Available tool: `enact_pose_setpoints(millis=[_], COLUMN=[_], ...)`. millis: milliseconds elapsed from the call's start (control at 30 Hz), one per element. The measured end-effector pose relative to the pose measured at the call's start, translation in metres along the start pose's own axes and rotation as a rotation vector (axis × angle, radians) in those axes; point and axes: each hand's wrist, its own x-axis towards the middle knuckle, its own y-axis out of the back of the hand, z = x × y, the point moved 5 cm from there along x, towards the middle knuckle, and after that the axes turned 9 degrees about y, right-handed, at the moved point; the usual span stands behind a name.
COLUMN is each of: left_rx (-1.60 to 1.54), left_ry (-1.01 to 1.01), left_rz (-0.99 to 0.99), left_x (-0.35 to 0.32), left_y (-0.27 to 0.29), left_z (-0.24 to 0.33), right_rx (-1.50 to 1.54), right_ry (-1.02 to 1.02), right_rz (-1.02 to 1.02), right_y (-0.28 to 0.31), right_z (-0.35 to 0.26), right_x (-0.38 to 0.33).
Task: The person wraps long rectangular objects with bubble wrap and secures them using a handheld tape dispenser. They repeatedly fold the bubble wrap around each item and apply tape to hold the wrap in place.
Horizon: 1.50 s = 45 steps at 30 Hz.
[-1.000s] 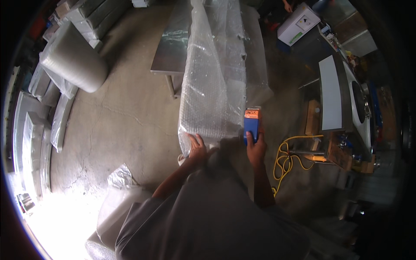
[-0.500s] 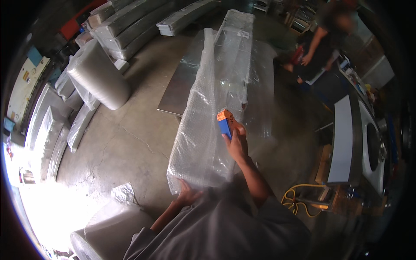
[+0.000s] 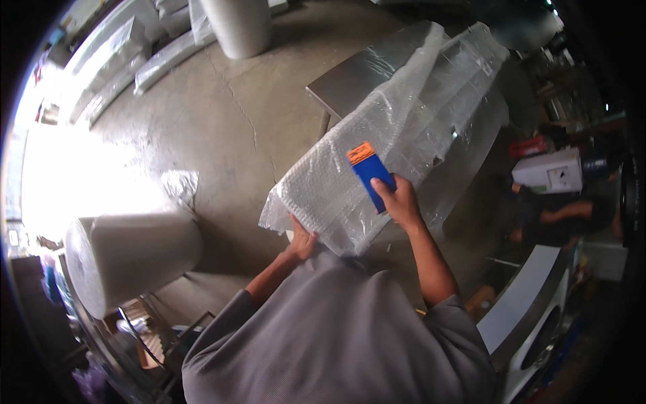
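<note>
A long package under clear bubble wrap (image 3: 336, 158) lies along a table with a dark metal top (image 3: 360, 71). My left hand (image 3: 302, 242) is at the near end of it, fingers closed on the edge of the wrap. Above the wrapped package, my right hand (image 3: 400, 202) grips a blue and orange box-shaped object (image 3: 372, 178), its orange end pointing away from me. The kind of this object is not plain. A loose sheet of the wrap hangs over the table's right side.
A large roll of wrapping (image 3: 141, 252) lies at the left, and another roll (image 3: 239, 27) stands at the far left. Wrapped long pieces (image 3: 168, 64) rest on the floor behind. At the right are a white box (image 3: 548, 172), a person (image 3: 562, 215) and a curved white-topped panel (image 3: 518, 296).
My view has turned left, so the package now slants to the right. The box-shaped object has tilted and shows more of its blue side. My left hand stays at the near end.
</note>
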Motion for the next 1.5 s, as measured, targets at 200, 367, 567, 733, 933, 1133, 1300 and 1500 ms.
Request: enact_pose_setpoints(millis=[200, 367, 567, 733, 933, 1133, 1300, 1500], left_rx=[0.013, 0.009, 0.062, 0.04, 0.041, 0.126, 0.311, 0.174], left_ry=[-0.076, -0.054, 0.041, 0.101, 0.076, 0.215, 0.346, 0.049], left_rz=[0.241, 0.22, 0.014, -0.091, -0.069, -0.268, -0.28, 0.564], left_x=[-0.003, -0.005, -0.006, -0.006, -0.009, -0.026, -0.04, 0.084], left_y=[0.006, -0.001, 0.0, 0.003, 0.012, 0.061, 0.158, 0.227], left_z=[0.012, 0.008, 0.0, -0.001, 0.004, 0.038, 0.115, 0.162], right_rx=[0.066, 0.153, 0.112, -0.152, -0.072, -0.181, -0.171, -0.206], right_ry=[-0.155, -0.368, -0.393, -0.365, -0.283, -0.484, -0.507, -0.531], right_rz=[-0.337, -0.455, -0.243, -0.094, -0.394, -0.474, -0.512, -0.461], right_y=[-0.087, -0.117, -0.078, -0.022, -0.086, -0.099, -0.101, -0.103], right_z=[-0.034, -0.034, -0.024, -0.031, -0.017, 0.003, 0.014, 0.021], right_x=[0.006, -0.011, -0.006, 0.024, 0.053, 0.072, 0.075, 0.071])
